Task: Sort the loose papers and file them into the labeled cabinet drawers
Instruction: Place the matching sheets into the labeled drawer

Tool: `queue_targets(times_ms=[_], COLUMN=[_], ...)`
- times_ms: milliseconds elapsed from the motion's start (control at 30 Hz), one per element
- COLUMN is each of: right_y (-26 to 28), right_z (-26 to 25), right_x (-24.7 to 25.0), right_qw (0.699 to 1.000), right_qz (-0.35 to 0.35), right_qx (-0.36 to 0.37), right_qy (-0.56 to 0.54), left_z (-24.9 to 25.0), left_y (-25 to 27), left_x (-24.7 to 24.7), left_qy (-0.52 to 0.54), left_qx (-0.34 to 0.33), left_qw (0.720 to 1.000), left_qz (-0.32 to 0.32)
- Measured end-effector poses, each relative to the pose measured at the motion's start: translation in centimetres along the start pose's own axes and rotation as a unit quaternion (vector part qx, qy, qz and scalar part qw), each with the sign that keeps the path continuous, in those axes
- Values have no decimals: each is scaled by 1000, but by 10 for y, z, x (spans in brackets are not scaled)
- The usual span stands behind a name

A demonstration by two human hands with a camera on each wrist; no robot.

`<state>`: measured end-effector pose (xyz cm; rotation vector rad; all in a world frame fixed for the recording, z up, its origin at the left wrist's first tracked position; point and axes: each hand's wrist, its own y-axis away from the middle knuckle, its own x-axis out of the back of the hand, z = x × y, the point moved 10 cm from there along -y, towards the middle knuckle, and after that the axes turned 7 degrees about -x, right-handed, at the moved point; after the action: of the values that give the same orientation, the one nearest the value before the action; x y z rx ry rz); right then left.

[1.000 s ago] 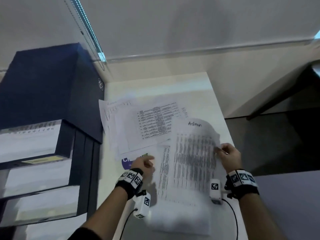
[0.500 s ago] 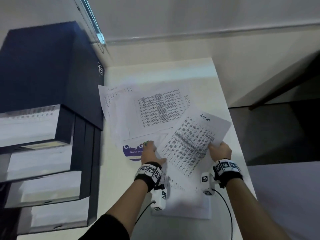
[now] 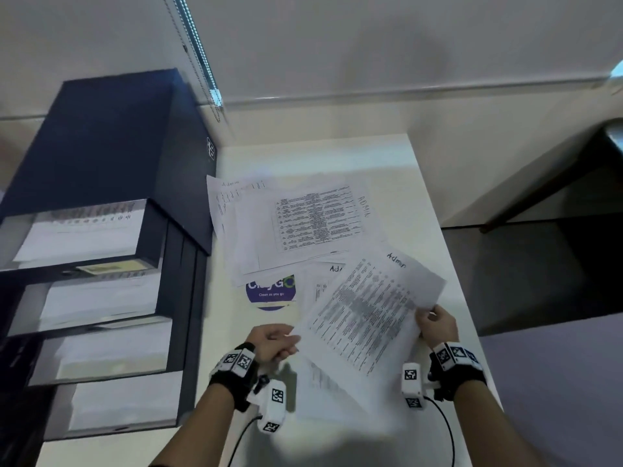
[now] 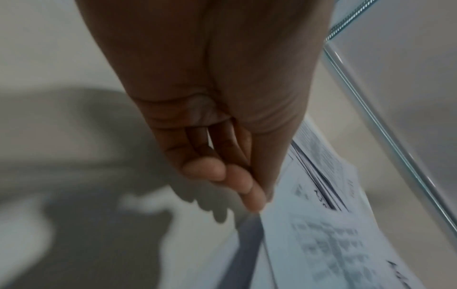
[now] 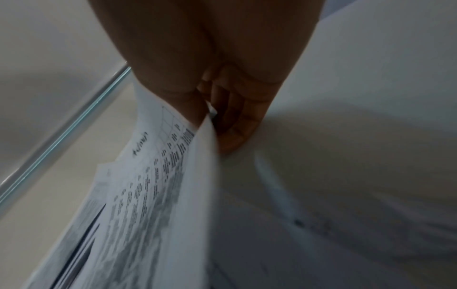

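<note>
My right hand (image 3: 428,315) pinches the right edge of a printed sheet marked "Admin" (image 3: 367,311), holding it tilted above the white table (image 3: 401,170). In the right wrist view the thumb lies on top of this sheet (image 5: 158,176) and the fingers (image 5: 235,136) curl under it. My left hand (image 3: 286,342) is at the sheet's lower left corner with straight fingers (image 4: 247,187) that hold nothing. More printed papers (image 3: 303,224) lie spread further back. The dark blue cabinet (image 3: 101,146) stands at the left with several drawers pulled out, the top drawer (image 3: 77,237) holding paper.
A round purple sticker (image 3: 269,293) on the table shows between the papers. Another sheet (image 3: 323,382) lies under the held one near the front edge. The table ends at the right, with dark floor (image 3: 539,264) beyond. A window-blind cord (image 3: 199,62) hangs behind the cabinet.
My left hand has come off the papers by the sticker and drawn back to the held sheet's lower left corner. The right hand keeps its hold on the sheet.
</note>
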<state>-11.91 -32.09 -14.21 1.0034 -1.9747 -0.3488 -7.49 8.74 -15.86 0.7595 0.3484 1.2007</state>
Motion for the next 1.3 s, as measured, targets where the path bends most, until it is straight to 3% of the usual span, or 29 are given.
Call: queue_targets(times_ms=[167, 267, 367, 433, 667, 867, 1033, 1300], right_y=[1, 5, 24, 39, 73, 71, 74, 61], right_z=[13, 12, 4, -5, -6, 20, 25, 29], right_x=[33, 32, 16, 7, -33, -11, -13, 1], right_qw=[998, 993, 981, 982, 991, 998, 997, 995], right_qz=[56, 21, -8, 2, -5, 26, -4, 26], right_qx=[-10, 6, 45, 64, 72, 49, 61, 77], right_qy=[32, 118, 191, 181, 117, 32, 52, 49], left_z=[-28, -16, 15, 35, 48, 41, 59, 82], left_y=[15, 8, -4, -2, 5, 27, 45, 59], left_x=[13, 6, -8, -21, -67, -81, -121, -144], left_qy=[-2, -9, -127, -174, -232, -82, -185, -237], left_qx=[15, -3, -49, -72, -112, -159, -205, -276], left_qw=[999, 997, 987, 978, 966, 984, 956, 924], left_qz=[29, 71, 90, 91, 9, -15, -98, -121])
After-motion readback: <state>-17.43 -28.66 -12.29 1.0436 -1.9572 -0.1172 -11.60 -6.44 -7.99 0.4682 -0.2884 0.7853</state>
